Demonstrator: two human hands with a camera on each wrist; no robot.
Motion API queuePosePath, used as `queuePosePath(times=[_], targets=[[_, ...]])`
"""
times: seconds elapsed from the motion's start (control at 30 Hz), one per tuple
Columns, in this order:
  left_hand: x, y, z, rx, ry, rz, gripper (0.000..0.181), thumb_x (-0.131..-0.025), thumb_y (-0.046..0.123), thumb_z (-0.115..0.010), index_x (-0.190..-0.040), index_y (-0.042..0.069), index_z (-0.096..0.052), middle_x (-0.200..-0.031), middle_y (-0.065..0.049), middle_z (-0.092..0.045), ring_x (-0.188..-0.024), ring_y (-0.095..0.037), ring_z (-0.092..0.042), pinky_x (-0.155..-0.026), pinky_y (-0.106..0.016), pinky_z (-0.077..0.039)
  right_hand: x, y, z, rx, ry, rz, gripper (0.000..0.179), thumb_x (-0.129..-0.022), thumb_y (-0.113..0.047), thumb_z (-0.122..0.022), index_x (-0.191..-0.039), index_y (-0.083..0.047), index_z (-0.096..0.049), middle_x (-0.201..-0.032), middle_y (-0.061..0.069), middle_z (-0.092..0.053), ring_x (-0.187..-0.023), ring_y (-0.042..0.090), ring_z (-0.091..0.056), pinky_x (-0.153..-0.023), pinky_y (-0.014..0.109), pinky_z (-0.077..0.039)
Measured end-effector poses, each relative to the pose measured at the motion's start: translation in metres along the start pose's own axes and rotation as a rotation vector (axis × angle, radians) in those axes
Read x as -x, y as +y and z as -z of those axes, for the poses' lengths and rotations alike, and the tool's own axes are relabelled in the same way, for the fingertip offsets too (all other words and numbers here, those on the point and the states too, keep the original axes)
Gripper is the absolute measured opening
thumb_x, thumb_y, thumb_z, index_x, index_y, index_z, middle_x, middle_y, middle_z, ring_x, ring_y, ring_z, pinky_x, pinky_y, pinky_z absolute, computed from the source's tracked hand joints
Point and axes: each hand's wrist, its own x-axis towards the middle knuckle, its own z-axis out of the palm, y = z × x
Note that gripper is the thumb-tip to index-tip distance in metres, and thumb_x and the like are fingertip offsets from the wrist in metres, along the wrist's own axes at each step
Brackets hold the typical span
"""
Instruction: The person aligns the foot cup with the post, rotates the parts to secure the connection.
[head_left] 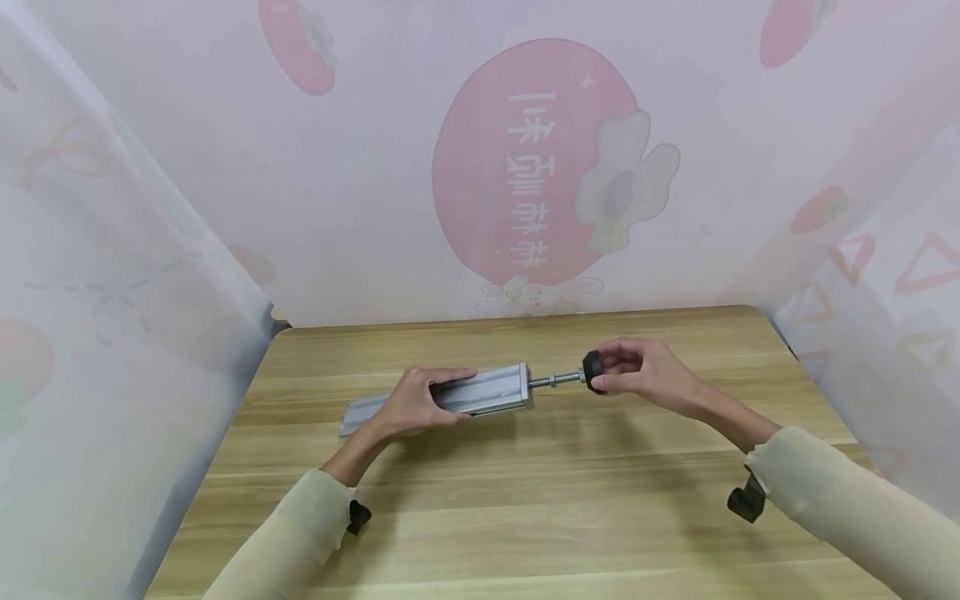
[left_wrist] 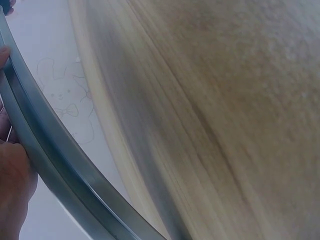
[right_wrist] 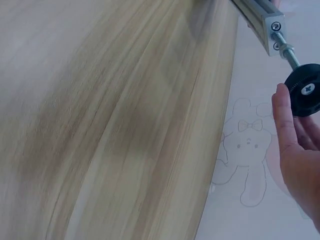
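A silver aluminium profile [head_left: 495, 387] lies crosswise in the head view, its right end seemingly raised above the table. My left hand [head_left: 411, 404] grips it around the middle, thumb on the near side and fingers on the far side. From the profile's right end plate juts a threaded rod [head_left: 542, 382] with a nut [right_wrist: 286, 50] on it. At the rod's outer end sits a round black levelling foot [right_wrist: 303, 90] with a cross-head screw in its centre. My right hand [head_left: 652, 375] pinches this foot by its rim between thumb and fingers.
The wooden table [head_left: 540, 517] extends beneath both hands. A pale printed curtain [head_left: 360, 183] stands behind its far edge, with more cloth at both sides. Dark wrist cameras, such as the right one [head_left: 747, 498], hang at the sleeves.
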Motion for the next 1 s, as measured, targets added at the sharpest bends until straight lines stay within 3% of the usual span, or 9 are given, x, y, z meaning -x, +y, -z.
queuePosePath(times=[0.13,0.3,0.57,0.73,1.0], targets=[[0.0,0.0,0.0,0.001,0.002,0.011,0.064,-0.071,0.018,-0.096,-0.132,0.012,-0.076,-0.128,-0.008,-0.076,-0.119,-0.024,-0.072,-0.102,-0.04,-0.057,0.001,-0.003,-0.001,-0.088,-0.013,-0.087,0.055,-0.096,-0.021,-0.08,-0.137,0.008,-0.059,-0.117,0.022,-0.071,-0.098,0.026,-0.076,-0.087,0.044,-0.063],[-0.001,0.0,-0.001,0.007,0.003,0.007,0.064,-0.071,0.018,-0.096,-0.132,0.012,-0.076,-0.127,-0.009,-0.076,-0.118,-0.024,-0.072,-0.101,-0.038,-0.057,0.003,-0.006,-0.003,-0.151,-0.015,-0.138,0.056,-0.098,-0.023,-0.077,-0.136,0.012,-0.056,-0.12,0.024,-0.071,-0.102,0.03,-0.076,-0.089,0.045,-0.062],[-0.002,0.001,-0.002,0.007,0.007,-0.006,0.063,-0.073,0.018,-0.096,-0.132,0.011,-0.076,-0.127,-0.009,-0.076,-0.118,-0.025,-0.072,-0.102,-0.038,-0.057,0.002,-0.016,-0.006,-0.214,0.013,-0.243,0.055,-0.104,-0.031,-0.069,-0.132,0.016,-0.059,-0.102,0.017,-0.073,-0.086,0.021,-0.072,-0.086,0.04,-0.064],[-0.001,0.002,-0.002,0.006,0.01,-0.001,0.063,-0.073,0.019,-0.096,-0.133,0.011,-0.076,-0.128,-0.009,-0.076,-0.119,-0.025,-0.072,-0.102,-0.04,-0.057,0.002,-0.021,-0.006,-0.182,0.002,-0.301,0.059,-0.105,-0.041,-0.066,-0.128,0.013,-0.062,-0.092,0.013,-0.075,-0.083,0.022,-0.075,-0.08,0.038,-0.065],[0.0,0.002,-0.002,0.01,0.01,-0.009,0.063,-0.073,0.018,-0.096,-0.132,0.012,-0.076,-0.127,-0.009,-0.076,-0.118,-0.025,-0.072,-0.102,-0.039,-0.057,-0.001,-0.022,-0.005,-0.1,-0.03,-0.333,0.058,-0.106,-0.049,-0.058,-0.106,0.008,-0.07,-0.088,0.017,-0.078,-0.074,0.021,-0.074,-0.072,0.037,-0.064]])
